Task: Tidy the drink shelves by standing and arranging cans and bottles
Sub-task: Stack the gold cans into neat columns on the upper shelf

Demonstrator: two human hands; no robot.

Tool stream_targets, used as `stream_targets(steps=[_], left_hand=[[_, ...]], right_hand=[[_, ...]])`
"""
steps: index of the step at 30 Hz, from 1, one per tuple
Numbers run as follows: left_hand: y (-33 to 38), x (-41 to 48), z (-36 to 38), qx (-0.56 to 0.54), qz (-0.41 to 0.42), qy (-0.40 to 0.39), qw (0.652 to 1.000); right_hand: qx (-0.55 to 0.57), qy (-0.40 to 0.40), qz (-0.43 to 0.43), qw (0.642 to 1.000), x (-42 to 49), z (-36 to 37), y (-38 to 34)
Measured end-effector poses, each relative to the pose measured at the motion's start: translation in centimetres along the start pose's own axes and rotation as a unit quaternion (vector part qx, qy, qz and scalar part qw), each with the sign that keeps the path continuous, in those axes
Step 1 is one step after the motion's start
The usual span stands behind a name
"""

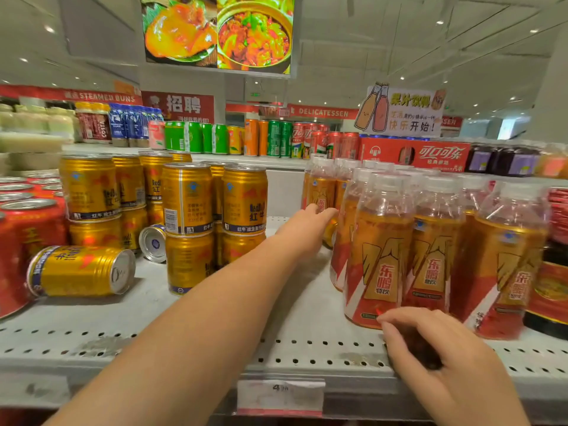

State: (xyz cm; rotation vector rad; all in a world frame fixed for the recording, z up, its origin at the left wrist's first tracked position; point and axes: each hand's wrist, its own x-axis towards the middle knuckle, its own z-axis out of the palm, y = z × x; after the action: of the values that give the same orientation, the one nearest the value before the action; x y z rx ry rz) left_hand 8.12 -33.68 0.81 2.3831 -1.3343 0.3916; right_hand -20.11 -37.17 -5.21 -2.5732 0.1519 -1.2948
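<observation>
Gold cans (pixel 187 198) are getting stood up.
Toppled can (pixel 81 270) is lying lower left; left hand (pixel 310 218), straight-fingered and empty, is reaching for a tipped can (pixel 329 232) behind centre bottles (pixel 381 250); right hand (pixel 430 342) is resting loosely curled, empty. Next: gripping it.

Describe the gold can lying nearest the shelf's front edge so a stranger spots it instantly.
Find the grey perforated shelf, left half, where stacked gold cans stand two high. Before them, beside the red cans, lies the gold can. Unlike the second toppled can behind it, it lies crosswise, lid facing right.
</observation>
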Motion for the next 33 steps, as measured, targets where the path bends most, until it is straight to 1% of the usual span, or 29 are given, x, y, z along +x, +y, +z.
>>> stream_targets(steps=[3,7,10,13,15,16,18,20,21,24,27,30,33], left_hand=[[-0.5,1.6,1.8,0.051,0.021,-0.019,0.998],[-0.6,3.2,2.9,0.046,0.051,0.004,0.998],[-0.4,3.5,2.7,0.058,0.075,0.021,0.995],[-0.1,2.8,2.3,0.062,0.07,0.039,0.995],[0.3,2.2,2.0,0.074,0.048,0.042,0.995],[0.6,1.9,1.7,0.057,0.017,0.044,0.997],[1.3,1.3,0.9,-0.052,-0.089,0.044,0.994],[1.6,0.6,0.1,-0.172,-0.176,0.039,0.968],[1.6,0.2,-0.2,-0.208,-0.195,0.035,0.958],[2.2,-1.5,-0.8,-0.264,-0.213,0.031,0.94],[2.9,-3.2,-1.0,-0.285,-0.22,0.026,0.932],[3.0,-5.3,-1.4,-0.278,-0.208,0.041,0.937],[3.0,-7.8,-2.0,-0.255,-0.187,0.063,0.946]], right_hand=[[-0.015,-0.003,-0.005,1.0,-0.1,0.1,0.0],[-0.021,0.0,-0.02,1.0,0.1,0.2,-0.1],[-0.026,0.018,-0.018,0.999,0.2,0.4,-0.1],[-0.026,0.02,-0.003,0.999,-0.1,0.4,-0.2],[-0.032,0.013,0.002,0.999,-0.3,0.3,-0.1],[-0.032,0.01,0.0,0.999,-0.3,0.2,-0.1],[-0.03,0.009,-0.012,0.999,-0.4,0.2,-0.1],[-0.025,0.008,-0.02,0.999,-0.6,0.1,0.0],[-0.022,0.007,-0.022,0.999,-0.8,0.1,0.1],[-0.02,0.008,-0.024,0.999,-1.3,0.2,0.3],[-0.018,0.003,-0.021,1.0,-1.5,0.2,0.1],[-0.019,-0.019,-0.009,1.0,-1.7,0.1,-0.2],[-0.006,-0.048,0.022,0.999,-1.2,-0.2,-0.9]])
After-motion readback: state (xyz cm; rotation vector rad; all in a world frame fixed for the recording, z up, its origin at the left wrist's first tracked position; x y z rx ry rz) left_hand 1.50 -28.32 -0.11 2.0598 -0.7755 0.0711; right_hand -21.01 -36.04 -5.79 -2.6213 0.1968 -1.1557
